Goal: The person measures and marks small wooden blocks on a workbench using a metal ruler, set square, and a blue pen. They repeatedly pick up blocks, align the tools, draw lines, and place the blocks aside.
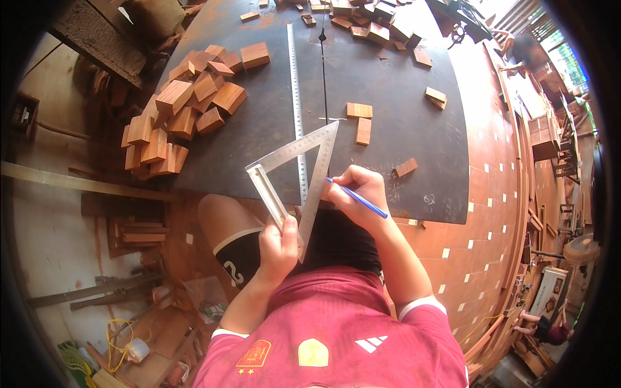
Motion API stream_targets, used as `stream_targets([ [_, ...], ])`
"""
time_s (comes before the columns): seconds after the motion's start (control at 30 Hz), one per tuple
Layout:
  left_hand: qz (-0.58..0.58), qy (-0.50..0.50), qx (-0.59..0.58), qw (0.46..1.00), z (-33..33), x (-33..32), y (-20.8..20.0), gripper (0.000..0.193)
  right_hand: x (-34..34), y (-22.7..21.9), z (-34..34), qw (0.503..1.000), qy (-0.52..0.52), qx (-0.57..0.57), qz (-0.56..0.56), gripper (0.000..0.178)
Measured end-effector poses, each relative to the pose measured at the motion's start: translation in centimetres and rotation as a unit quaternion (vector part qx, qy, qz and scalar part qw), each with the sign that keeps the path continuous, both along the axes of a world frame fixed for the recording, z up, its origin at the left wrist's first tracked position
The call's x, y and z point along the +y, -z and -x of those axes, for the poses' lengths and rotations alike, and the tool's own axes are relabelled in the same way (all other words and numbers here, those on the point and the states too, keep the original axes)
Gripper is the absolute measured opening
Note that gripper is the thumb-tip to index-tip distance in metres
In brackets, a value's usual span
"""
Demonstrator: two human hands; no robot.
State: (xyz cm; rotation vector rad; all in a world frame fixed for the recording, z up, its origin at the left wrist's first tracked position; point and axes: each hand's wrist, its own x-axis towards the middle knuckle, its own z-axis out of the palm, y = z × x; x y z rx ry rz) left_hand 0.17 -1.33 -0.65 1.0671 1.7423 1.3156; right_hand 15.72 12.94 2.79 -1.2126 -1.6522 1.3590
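Note:
My left hand grips a metal triangular square by the lower end of its thick fence, thumb on top. The square is tilted, its far corner reaching over the dark table near the slit. In my right hand is a blue pen, pinched with its tip beside the square's right edge. A reddish-brown bit of wood shows partly beside the right fingers; its shape is mostly hidden. Under the square, a long steel rule lies along the table and shows through the triangle's opening.
A heap of wooden blocks covers the table's left side; more blocks lie at the far edge. Two small blocks and a loose block sit to the right. A dark slit runs down the table. People are at right.

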Motion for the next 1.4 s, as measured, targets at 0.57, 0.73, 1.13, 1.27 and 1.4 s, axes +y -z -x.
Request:
stream_targets([
  [0.57, 0.01, 0.005, 0.02, 1.0, -0.1, 0.3, -1.2, 0.023, -0.2, 1.3, 0.3, 1.0, 0.021, -0.008, 0.002, 0.024],
  [0.73, -0.009, -0.011, 0.014, 1.0, -0.3, 0.5, -1.3, 0.025, -0.2, 0.9, 0.4, 1.0, 0.019, -0.006, -0.012, 0.023],
  [1.13, 0.014, 0.009, 0.009, 1.0, -0.2, 0.3, -1.3, 0.025, -0.3, 1.5, 0.5, 1.0, 0.01, -0.006, -0.009, 0.022],
  [1.27, -0.014, -0.005, 0.014, 1.0, -0.5, 0.5, -1.4, 0.024, -0.4, 0.6, 0.5, 0.998, -0.047, -0.012, -0.033, 0.019],
  [1.4, 0.035, 0.009, 0.005, 0.999, -0.1, 0.2, -1.7, 0.027, -0.8, -0.3, 0.5, 0.996, -0.078, -0.02, -0.035, 0.017],
])
